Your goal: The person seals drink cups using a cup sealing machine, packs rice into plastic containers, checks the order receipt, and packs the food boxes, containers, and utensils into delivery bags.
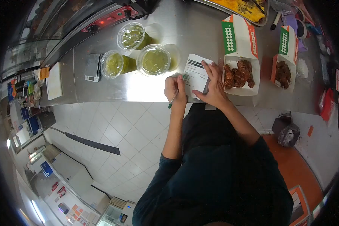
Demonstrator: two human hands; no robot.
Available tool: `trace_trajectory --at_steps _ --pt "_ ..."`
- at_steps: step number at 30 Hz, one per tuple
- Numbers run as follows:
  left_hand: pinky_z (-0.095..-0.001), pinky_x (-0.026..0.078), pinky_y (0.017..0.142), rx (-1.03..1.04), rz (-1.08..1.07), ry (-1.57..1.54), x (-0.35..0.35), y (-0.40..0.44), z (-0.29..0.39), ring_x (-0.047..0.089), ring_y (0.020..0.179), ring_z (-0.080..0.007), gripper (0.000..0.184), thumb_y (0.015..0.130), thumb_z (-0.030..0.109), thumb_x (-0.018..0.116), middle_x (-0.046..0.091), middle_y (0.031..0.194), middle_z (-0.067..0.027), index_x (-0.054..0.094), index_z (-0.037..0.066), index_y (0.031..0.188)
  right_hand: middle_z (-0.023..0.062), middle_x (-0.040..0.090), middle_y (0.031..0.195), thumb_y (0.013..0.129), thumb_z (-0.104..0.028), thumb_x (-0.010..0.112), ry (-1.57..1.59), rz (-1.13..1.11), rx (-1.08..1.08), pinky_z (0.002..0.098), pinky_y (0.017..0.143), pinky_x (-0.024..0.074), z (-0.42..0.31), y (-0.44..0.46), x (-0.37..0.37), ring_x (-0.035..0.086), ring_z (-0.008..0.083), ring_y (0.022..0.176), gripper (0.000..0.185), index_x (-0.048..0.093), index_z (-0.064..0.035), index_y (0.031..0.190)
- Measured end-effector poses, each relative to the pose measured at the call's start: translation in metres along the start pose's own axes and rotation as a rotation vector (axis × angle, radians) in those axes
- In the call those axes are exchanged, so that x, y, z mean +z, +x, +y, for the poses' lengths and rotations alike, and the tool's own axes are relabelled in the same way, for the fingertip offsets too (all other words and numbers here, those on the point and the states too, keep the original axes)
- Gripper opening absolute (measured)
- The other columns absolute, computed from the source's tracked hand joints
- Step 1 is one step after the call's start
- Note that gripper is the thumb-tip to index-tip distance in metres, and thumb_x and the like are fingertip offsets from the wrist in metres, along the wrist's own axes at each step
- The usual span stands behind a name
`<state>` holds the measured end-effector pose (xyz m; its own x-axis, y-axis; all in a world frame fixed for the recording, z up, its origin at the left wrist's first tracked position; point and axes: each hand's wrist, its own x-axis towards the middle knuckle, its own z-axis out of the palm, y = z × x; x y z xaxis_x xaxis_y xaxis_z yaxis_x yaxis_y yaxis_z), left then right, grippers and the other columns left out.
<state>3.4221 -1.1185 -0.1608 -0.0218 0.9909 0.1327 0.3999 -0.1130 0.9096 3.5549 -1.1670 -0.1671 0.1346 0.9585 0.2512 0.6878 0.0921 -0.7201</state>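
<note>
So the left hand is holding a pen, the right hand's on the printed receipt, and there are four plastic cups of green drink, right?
Almost! The head view shows three plastic cups of green drink, not four. The left hand does hold a pen, and the right hand is on the printed receipt.

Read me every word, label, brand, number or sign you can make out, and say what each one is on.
No text can be read with certainty.
Printed slip under the right hand: lines too small.
Scale: display too small.
Red control panel: markings too blurred.
Food boxes: white pattern on green; any lettering too small.
Papers at lower left: too blurred.
</note>
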Motion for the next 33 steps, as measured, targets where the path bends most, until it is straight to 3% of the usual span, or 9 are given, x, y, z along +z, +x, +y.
trace_trajectory --at_steps 3,4,7,15,19,23,28,31,33 --pt "-0.0246 0.035 0.047 -0.129 -0.183 -0.114 -0.004 -0.001 0.021 0.041 0.050 -0.0102 0.024 0.082 0.015 0.054 0.045 0.056 -0.0046 0.044 0.002 0.064 0.0116 0.025 0.131 0.053 -0.023 0.074 0.020 0.000 0.014 0.0435 0.098 0.0173 -0.001 0.000 0.000 0.022 0.0354 0.118 0.095 0.019 -0.0002 0.127" --pt "-0.0233 0.036 0.048 -0.042 -0.162 -0.040 -0.004 0.000 0.013 0.043 0.050 -0.0098 0.024 0.083 0.015 0.052 0.046 0.056 -0.0046 0.043 0.002 0.064 0.0114 0.025 0.131 0.053 -0.023 0.073 0.028 0.012 0.006 0.0439 0.098 0.0176 0.000 0.000 0.000 0.022 0.0357 0.118 0.092 0.020 -0.0005 0.126" --pt "-0.0218 0.038 0.052 -0.138 -0.062 -0.068 -0.009 -0.004 0.005 0.047 0.056 -0.0084 0.025 0.084 0.017 0.051 0.051 0.059 -0.0049 0.046 0.002 0.065 0.0112 0.025 0.132 0.054 -0.023 0.072 0.024 0.004 0.013 0.0450 0.097 0.0183 -0.001 -0.001 -0.001 0.021 0.0364 0.119 0.083 0.028 -0.0022 0.121" --pt "-0.0228 0.038 0.051 -0.170 -0.049 -0.122 -0.018 -0.012 0.010 0.046 0.055 -0.0082 0.026 0.084 0.019 0.049 0.051 0.060 -0.0042 0.046 0.002 0.065 0.0110 0.027 0.133 0.057 -0.028 0.069 -0.095 -0.062 0.011 0.0480 0.094 0.0190 -0.005 0.001 -0.003 0.019 0.0367 0.120 0.060 0.043 -0.0086 0.108" --pt "-0.0230 0.037 0.051 -0.053 -0.125 0.023 -0.022 -0.018 0.007 0.044 0.055 -0.0085 0.025 0.085 0.018 0.049 0.050 0.059 -0.0038 0.046 0.002 0.066 0.0107 0.026 0.133 0.055 -0.028 0.069 -0.109 -0.068 0.014 0.0480 0.094 0.0194 -0.006 0.001 -0.003 0.019 0.0369 0.120 0.062 0.043 -0.0082 0.108" --pt "-0.0221 0.036 0.044 -0.149 -0.072 -0.155 -0.017 -0.017 0.014 0.044 0.048 -0.0083 0.021 0.082 0.012 0.053 0.047 0.054 -0.0038 0.045 0.002 0.065 0.0105 0.026 0.133 0.053 -0.029 0.070 -0.096 -0.077 0.015 0.0491 0.094 0.0190 -0.008 0.000 -0.004 0.019 0.0371 0.121 0.066 0.042 -0.0082 0.109" --pt "-0.0214 0.035 0.043 -0.130 -0.164 -0.161 -0.021 -0.032 0.002 0.043 0.047 -0.0074 0.020 0.081 0.010 0.054 0.046 0.055 -0.0037 0.044 0.002 0.065 0.0105 0.024 0.134 0.051 -0.030 0.071 -0.106 -0.095 0.025 0.0513 0.094 0.0173 -0.010 0.001 -0.006 0.018 0.0378 0.120 0.068 0.042 -0.0085 0.109" --pt "-0.0226 0.036 0.044 -0.086 -0.042 -0.166 -0.024 -0.024 0.018 0.043 0.048 -0.0075 0.020 0.080 0.011 0.055 0.047 0.058 -0.0042 0.044 0.001 0.066 0.0112 0.023 0.134 0.051 -0.030 0.071 -0.105 -0.100 0.035 0.0528 0.094 0.0164 -0.010 0.000 -0.006 0.018 0.0383 0.121 0.065 0.043 -0.0081 0.106" --pt "-0.0271 0.040 0.051 0.097 -0.126 -0.002 -0.024 -0.022 0.005 0.049 0.058 -0.0159 0.015 0.077 0.007 0.057 0.049 0.068 -0.0081 0.046 0.000 0.069 0.0123 0.022 0.134 0.051 -0.030 0.070 -0.073 -0.097 0.018 0.0538 0.095 0.0156 -0.007 0.000 -0.006 0.017 0.0389 0.121 0.062 0.043 -0.0077 0.103"
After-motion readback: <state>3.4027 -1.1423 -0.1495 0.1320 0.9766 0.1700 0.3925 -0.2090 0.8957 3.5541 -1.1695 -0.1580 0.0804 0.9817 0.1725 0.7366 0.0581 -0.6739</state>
